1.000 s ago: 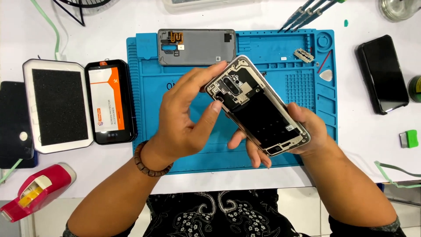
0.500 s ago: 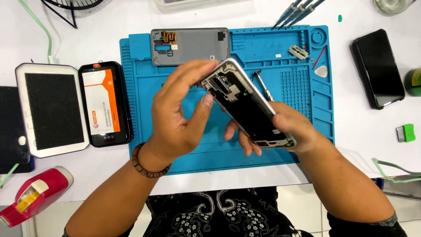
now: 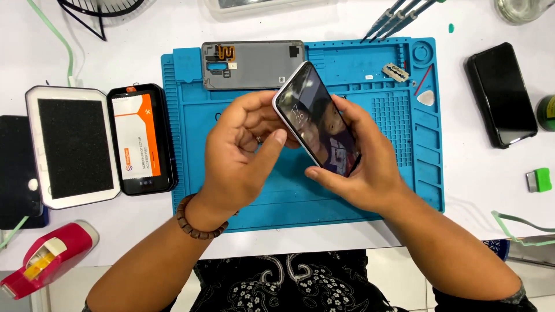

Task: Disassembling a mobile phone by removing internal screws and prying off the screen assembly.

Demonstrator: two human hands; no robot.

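Smartphone (image 3: 317, 122): screen lit and facing up, held above the blue repair mat (image 3: 243, 208), at centre. Left hand (image 3: 240, 156) and right hand (image 3: 367, 167) both closed around its edges. Grey back cover (image 3: 254, 65) lies detached at 12 o'clock (refitting apparently outstanding). Long axis runs 11 to 5 o'clock, top end toward 11.

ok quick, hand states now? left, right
Left hand: closed on the upper end of the phone, thumb against its edge.
Right hand: closed around the phone's lower end, cradling it from beneath, screen up.
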